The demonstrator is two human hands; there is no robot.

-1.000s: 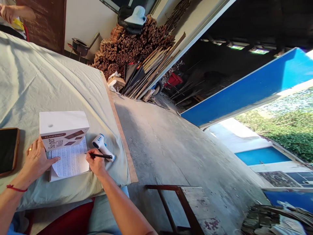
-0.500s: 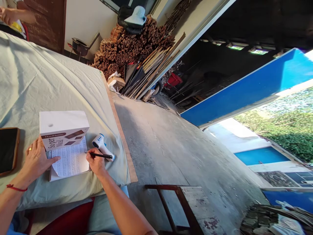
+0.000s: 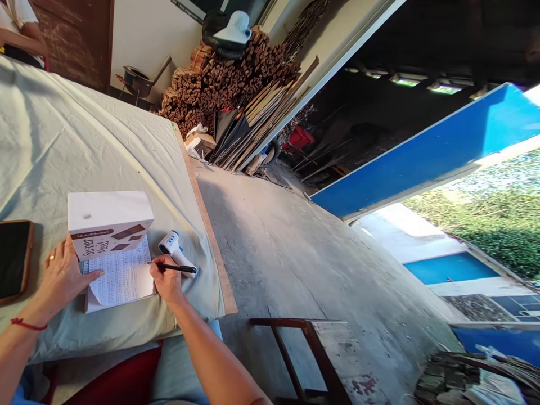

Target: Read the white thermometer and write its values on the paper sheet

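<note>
Shifted slightly right with black pen point(image 3: 175, 268), pinched in right hand point(image 3: 168, 284).
Aiming its length leftward over handwritten notebook point(image 3: 120, 278); resting spread-fingered left hand point(image 3: 63, 274) at the left edge.

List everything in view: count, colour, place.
Notebook: one, white, lower left
Pen: one, black, in right hand
Box: one, white and brown, behind notebook
Handheld device: one, white and blue, right of notebook
Phone: one, black, left edge
Cloth: one, pale, beneath phone
Pot: one, dark, upper left
Woodpile: one, brown, top centre
Hat: one, pale, atop woodpile
Long panel: one, blue, upper right
Wooden furniture: one, brown, bottom centre
Shrubbery: uncounted, green, right edge
Other person: one, white top, upper left
Left hand: one, thumb on notebook
Right hand: one, around pen
</note>
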